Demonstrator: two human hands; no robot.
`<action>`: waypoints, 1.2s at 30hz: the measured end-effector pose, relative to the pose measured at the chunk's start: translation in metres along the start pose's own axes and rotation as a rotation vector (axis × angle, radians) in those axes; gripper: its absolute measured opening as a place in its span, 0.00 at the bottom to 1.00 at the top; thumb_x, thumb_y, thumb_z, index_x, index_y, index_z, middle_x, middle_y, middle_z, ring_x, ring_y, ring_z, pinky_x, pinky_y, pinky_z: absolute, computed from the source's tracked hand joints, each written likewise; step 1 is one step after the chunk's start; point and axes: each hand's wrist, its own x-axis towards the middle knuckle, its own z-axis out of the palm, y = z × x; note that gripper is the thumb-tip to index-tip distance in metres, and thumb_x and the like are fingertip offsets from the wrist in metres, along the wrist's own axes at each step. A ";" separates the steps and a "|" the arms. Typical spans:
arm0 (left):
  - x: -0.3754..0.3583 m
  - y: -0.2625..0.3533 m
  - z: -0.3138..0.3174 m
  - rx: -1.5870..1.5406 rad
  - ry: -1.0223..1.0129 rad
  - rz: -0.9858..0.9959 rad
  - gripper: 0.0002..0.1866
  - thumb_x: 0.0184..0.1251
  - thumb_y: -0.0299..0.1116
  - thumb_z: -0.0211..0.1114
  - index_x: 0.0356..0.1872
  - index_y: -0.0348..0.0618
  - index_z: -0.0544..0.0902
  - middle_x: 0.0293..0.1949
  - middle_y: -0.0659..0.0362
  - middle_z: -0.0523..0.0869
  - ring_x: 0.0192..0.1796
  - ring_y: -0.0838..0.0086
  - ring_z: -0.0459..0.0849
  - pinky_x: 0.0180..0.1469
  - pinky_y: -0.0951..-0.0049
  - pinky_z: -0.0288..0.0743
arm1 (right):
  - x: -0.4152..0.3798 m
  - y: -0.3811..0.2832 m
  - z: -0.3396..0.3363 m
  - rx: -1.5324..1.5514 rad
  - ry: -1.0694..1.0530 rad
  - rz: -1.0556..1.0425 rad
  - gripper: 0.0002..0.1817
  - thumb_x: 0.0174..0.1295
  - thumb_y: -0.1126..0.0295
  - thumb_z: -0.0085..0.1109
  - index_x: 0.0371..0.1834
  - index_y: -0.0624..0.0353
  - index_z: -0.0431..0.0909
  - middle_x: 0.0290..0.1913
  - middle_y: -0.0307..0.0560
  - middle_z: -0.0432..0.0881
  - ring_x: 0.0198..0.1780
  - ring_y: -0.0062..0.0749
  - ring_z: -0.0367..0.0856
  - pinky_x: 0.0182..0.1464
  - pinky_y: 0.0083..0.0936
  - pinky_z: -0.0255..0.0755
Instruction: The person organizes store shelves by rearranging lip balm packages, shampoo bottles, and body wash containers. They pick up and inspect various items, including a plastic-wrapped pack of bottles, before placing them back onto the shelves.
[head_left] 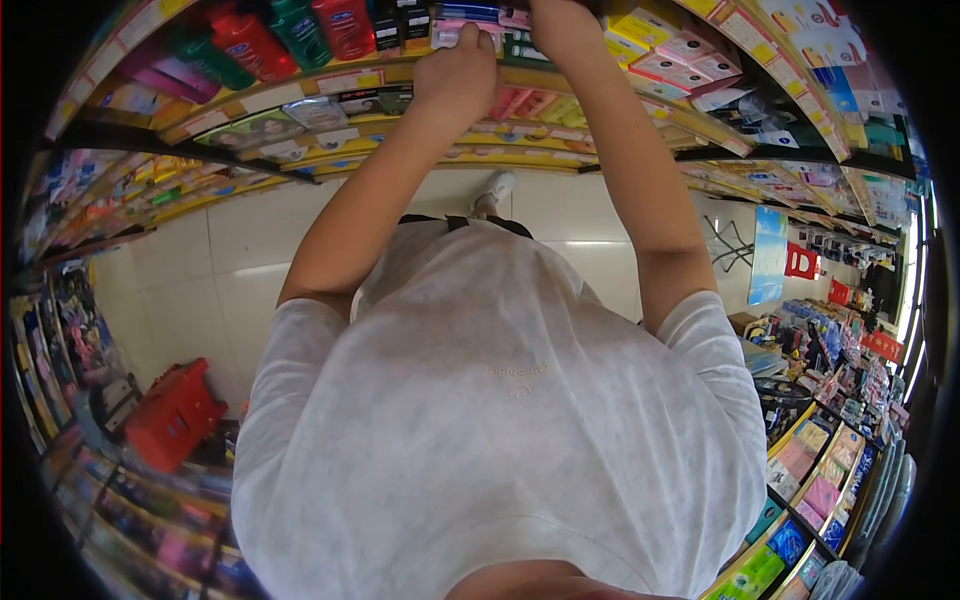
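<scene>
We've got our left hand [458,75] curled shut on the small boxes [470,28] up on the shelf [330,80], right hand [560,25] beside it, grip hidden; they look light, stiff cardboard, best pinched by the sides.

A small retail shop aisle

Tiered shelves [330,85] with yellow price-strip edges carry rows of red and green bottles [290,35] and small boxed goods [680,50]. More stocked racks [830,440] line the right side, a red shopping basket [172,415] sits at left, and pale floor tiles [250,250] run between
</scene>
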 end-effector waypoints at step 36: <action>0.011 0.041 0.030 -0.039 -0.089 0.048 0.35 0.75 0.48 0.63 0.75 0.39 0.68 0.79 0.50 0.65 0.56 0.59 0.89 0.50 0.58 0.86 | 0.042 -0.007 -0.091 -0.179 -0.104 0.002 0.19 0.66 0.54 0.63 0.49 0.57 0.87 0.51 0.59 0.87 0.55 0.51 0.84 0.59 0.43 0.77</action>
